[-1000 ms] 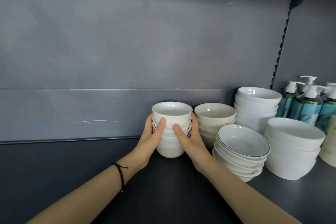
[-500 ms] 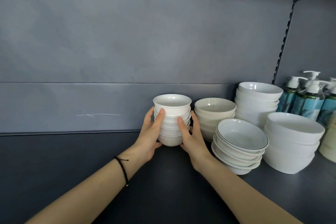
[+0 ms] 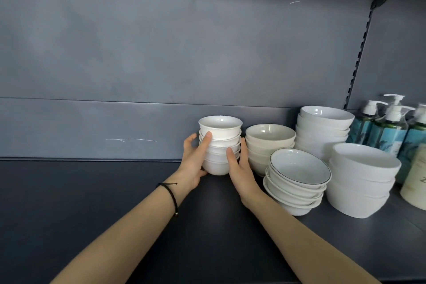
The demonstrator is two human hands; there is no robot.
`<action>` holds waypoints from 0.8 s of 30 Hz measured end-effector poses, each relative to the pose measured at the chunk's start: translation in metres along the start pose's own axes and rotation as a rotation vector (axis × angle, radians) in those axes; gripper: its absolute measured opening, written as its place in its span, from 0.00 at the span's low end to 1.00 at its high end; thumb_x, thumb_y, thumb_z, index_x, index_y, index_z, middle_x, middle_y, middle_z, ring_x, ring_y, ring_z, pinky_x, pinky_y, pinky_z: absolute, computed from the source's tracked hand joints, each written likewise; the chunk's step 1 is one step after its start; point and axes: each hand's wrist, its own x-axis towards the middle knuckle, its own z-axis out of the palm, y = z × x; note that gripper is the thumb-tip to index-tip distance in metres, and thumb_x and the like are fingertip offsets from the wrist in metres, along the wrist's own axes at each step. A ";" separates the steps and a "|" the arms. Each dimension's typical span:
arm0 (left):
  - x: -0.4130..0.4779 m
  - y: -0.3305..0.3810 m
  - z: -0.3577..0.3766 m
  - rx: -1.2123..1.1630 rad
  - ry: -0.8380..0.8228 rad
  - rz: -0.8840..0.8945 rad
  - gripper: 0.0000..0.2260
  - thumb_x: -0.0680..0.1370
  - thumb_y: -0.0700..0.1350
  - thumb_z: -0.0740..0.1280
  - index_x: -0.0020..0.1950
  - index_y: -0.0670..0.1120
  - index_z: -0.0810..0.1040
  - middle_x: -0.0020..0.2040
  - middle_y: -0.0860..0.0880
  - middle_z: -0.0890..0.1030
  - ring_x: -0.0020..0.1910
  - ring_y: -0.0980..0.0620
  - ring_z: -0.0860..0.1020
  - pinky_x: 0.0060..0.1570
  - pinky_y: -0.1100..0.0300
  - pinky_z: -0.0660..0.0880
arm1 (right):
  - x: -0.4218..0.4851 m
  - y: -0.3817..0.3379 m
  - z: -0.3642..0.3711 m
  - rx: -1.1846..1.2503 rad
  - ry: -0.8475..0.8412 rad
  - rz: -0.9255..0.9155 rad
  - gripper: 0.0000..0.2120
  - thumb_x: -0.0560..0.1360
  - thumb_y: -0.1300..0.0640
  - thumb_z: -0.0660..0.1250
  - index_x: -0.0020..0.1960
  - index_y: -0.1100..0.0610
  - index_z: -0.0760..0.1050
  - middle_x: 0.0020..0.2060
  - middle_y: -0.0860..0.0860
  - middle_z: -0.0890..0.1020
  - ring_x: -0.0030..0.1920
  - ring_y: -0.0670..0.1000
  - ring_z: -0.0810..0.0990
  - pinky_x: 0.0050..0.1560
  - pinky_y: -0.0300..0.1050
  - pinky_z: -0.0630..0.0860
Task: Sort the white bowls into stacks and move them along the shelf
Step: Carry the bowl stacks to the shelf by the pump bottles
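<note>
My left grip (image 3: 194,163) and right grip (image 3: 242,175) clasp the upright bowl stack (image 3: 220,143) between them, shelf (image 3: 92,214) running off leftward

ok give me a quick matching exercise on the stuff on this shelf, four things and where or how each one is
1. small white bowl stack
2. cream bowl stack
3. shallow bowl stack
4. pump bottles

a. thin dark line round the rims
b. at the far right
c. held between left hand and right hand
d. just right of the held stack

Pairs: 1-c, 2-d, 3-a, 4-b
</note>
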 end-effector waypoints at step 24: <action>-0.252 0.119 -0.453 2.258 0.401 0.493 0.26 0.69 0.66 0.56 0.48 0.50 0.84 0.45 0.48 0.84 0.41 0.45 0.82 0.41 0.51 0.77 | -0.171 -0.100 0.318 -1.084 -0.757 -0.631 0.26 0.81 0.43 0.56 0.78 0.45 0.58 0.78 0.49 0.59 0.77 0.54 0.58 0.76 0.54 0.53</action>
